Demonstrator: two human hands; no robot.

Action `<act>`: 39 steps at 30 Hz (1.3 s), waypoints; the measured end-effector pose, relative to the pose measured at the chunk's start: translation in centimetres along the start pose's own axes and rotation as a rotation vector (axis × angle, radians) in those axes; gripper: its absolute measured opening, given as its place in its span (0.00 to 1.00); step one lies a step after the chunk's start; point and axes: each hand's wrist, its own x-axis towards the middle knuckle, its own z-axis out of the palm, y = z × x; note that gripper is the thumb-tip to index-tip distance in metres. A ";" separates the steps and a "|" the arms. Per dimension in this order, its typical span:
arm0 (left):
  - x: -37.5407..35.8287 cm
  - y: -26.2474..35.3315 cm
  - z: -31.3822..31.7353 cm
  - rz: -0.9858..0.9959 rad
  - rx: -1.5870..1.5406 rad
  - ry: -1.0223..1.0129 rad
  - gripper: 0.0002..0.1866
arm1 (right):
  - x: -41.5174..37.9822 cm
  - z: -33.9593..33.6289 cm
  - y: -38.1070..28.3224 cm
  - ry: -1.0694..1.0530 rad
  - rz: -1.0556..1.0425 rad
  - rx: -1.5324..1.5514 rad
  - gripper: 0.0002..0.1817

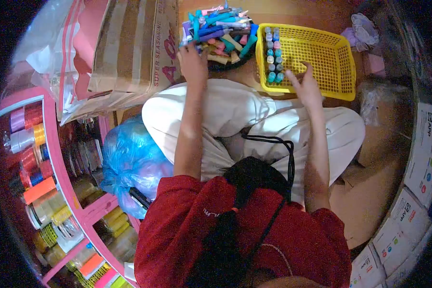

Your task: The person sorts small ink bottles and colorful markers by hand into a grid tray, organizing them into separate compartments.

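Observation:
My left hand (pixel 193 63) reaches to the near left edge of a dark round container (pixel 224 66) heaped with small colored tubes (pixel 233 42) with pointed caps. Its thumb and fingers are apart, touching or just over the heap; the fingertips are slightly blurred. To the right lies a yellow plastic basket (pixel 346 67). Two rows of small tubes (pixel 274 54), ends up, line its left side. Over the basket's near rim, my right hand (pixel 308 89) is open, thumb and forefinger spread, with nothing visible between them.
A cardboard box (pixel 127 53) stands at the left, above a blue plastic bag (pixel 129 153). Pink shelving (pixel 62 163) holds ribbon rolls at far left. White printed boxes (pixel 398 221) line the right. A pale mesh bundle (pixel 364 32) lies beyond the basket.

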 end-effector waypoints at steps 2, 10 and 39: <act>1.9 -0.6 0.2 -0.040 0.010 0.073 0.19 | 0.0 -0.2 -0.4 0.014 0.040 0.049 0.37; 10.4 -8.8 8.4 -0.266 -0.048 -0.261 0.26 | 0.1 -0.6 -0.9 0.061 0.052 0.114 0.31; -7.8 6.9 0.1 -0.159 -1.269 -0.631 0.12 | -6.3 -1.7 -2.2 0.188 -0.120 0.325 0.11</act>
